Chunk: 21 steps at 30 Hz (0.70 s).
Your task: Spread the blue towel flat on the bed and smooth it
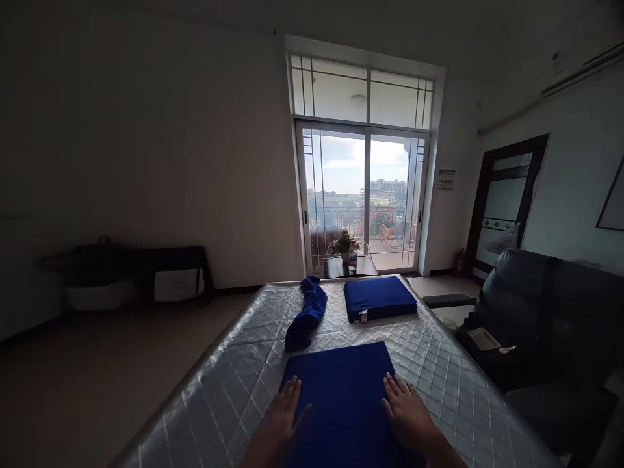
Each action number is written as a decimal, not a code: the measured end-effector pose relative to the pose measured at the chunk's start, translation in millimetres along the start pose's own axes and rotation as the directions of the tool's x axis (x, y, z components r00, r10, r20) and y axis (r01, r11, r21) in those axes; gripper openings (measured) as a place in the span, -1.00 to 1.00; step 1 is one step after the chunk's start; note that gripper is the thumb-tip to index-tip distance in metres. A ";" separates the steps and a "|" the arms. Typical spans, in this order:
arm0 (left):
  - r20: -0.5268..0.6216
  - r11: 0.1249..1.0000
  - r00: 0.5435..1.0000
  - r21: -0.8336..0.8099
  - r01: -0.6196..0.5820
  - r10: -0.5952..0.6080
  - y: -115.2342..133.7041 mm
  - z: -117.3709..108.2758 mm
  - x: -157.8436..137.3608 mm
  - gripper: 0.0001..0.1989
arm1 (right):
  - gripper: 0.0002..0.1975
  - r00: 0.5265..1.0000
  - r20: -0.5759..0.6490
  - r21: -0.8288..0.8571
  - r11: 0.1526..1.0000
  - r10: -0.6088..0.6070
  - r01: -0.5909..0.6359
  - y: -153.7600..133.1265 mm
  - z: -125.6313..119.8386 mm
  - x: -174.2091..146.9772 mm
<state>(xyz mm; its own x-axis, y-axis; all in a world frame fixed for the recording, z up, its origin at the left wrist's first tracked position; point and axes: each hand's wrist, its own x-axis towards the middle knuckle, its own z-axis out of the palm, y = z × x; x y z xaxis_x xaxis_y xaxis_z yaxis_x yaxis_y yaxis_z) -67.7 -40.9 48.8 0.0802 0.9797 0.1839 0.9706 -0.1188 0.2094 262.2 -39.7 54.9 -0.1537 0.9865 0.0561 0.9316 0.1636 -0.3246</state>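
Observation:
A flat, folded piece of blue cloth (pixel 341 403) lies in front of me on the silver quilted table cover (pixel 234 377). My left hand (pixel 281 416) rests along its left edge, fingers stretched out and thumb apart. On the opposite edge lies my right hand (pixel 408 409), also with fingers extended and flat. Neither hand grips anything. Beyond it, to the right, sits a thicker folded stack of blue cloth (pixel 380 298) with a small white tag at its front. A crumpled blue cloth (pixel 308 313) stretches out on the left.
Past the far edge stands a small dark table (pixel 336 267) with a flower pot (pixel 344 244) and a bottle (pixel 353 259), before a sliding glass door (pixel 336 175). A black leather sofa (pixel 550 312) is close on the right. A white box (pixel 176 286) sits by the left wall.

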 end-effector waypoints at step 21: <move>0.106 0.975 0.990 -0.210 -0.073 0.097 8.1 42.0 -19.1 -0.42 | -0.40 1.000 -0.002 0.101 0.995 0.020 -0.020 25.0 28.1 -41.0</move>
<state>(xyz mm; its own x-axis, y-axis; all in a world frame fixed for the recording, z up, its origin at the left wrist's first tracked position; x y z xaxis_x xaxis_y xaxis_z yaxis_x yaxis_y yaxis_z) -51.8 -53.8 6.6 0.1973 0.9752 0.1008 0.8929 -0.2212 0.3922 282.5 -76.0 18.0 -0.1343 0.9896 0.0512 0.8963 0.1433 -0.4197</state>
